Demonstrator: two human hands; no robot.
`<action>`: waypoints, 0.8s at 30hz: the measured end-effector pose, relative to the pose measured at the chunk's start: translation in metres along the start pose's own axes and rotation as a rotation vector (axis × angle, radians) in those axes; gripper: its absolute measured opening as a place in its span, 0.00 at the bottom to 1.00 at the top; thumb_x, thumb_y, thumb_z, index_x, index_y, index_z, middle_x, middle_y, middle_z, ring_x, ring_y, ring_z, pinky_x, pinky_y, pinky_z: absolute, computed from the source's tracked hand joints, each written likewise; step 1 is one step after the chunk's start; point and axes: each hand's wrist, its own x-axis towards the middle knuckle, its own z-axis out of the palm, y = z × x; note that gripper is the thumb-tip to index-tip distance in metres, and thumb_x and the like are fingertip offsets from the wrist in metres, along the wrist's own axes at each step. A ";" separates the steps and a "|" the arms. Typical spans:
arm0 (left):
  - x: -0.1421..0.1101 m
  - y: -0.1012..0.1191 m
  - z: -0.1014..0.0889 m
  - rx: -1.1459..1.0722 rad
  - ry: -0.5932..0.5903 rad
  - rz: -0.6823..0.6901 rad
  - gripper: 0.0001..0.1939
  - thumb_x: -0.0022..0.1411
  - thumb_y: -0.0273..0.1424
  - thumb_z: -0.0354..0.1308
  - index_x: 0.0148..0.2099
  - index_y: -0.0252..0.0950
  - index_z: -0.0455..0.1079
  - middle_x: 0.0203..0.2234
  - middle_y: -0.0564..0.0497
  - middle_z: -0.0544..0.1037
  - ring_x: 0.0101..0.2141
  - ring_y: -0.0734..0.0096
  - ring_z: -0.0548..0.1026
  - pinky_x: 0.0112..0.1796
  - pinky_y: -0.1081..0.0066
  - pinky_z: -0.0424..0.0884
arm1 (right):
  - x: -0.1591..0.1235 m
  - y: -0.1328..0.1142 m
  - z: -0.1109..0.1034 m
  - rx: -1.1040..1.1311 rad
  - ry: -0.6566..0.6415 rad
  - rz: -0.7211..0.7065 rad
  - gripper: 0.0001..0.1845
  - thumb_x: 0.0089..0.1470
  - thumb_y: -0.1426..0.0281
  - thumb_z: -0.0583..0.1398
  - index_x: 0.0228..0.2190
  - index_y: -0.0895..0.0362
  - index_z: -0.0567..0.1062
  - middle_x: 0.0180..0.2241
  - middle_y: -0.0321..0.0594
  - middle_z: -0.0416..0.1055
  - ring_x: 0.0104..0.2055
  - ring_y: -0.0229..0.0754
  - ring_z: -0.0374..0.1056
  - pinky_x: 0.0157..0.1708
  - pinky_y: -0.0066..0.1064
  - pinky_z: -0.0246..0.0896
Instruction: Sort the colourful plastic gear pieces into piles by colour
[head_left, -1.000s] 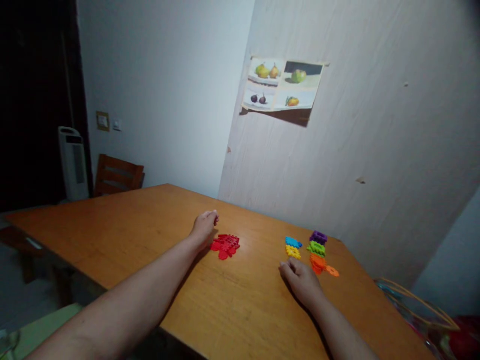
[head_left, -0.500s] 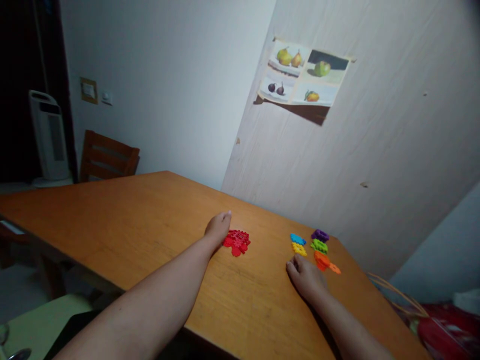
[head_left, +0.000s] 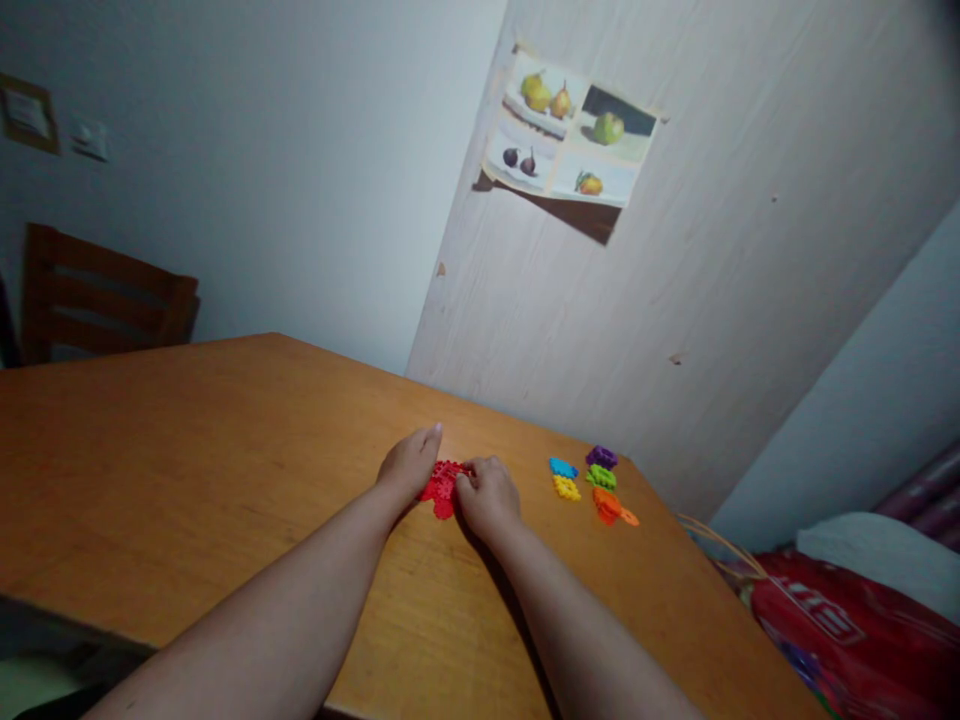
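Flat red plastic pieces with notched edges (head_left: 444,485) lie bunched together on the table between my two hands. My left hand (head_left: 409,464) rests against their left side, its thumb stretched out; its other fingers are mostly hidden behind the hand. At the right side of the bunch, my right hand (head_left: 491,500) has its fingers bent down and closed on the edge of a red piece. How many pieces are in the bunch I cannot tell, since both hands cover parts of it.
Sorted by colour on the right are blue (head_left: 562,468), yellow (head_left: 566,488), purple (head_left: 601,457), green (head_left: 601,477) and orange pieces (head_left: 609,506). A wooden chair (head_left: 105,295) stands beyond the table (head_left: 225,480). A red bag (head_left: 840,610) lies past its right edge.
My right hand has moved left from beside the yellow pieces to the red bunch. My left hand stays by the red pieces. The view has turned to the right.
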 end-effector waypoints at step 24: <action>0.002 -0.005 0.024 -0.624 -0.044 -0.080 0.32 0.61 0.62 0.47 0.33 0.36 0.68 0.28 0.50 0.73 0.28 0.67 0.73 0.32 0.69 0.70 | 0.007 0.040 0.001 0.164 -0.049 0.142 0.17 0.58 0.61 0.56 0.41 0.56 0.81 0.38 0.45 0.77 0.41 0.45 0.71 0.38 0.30 0.60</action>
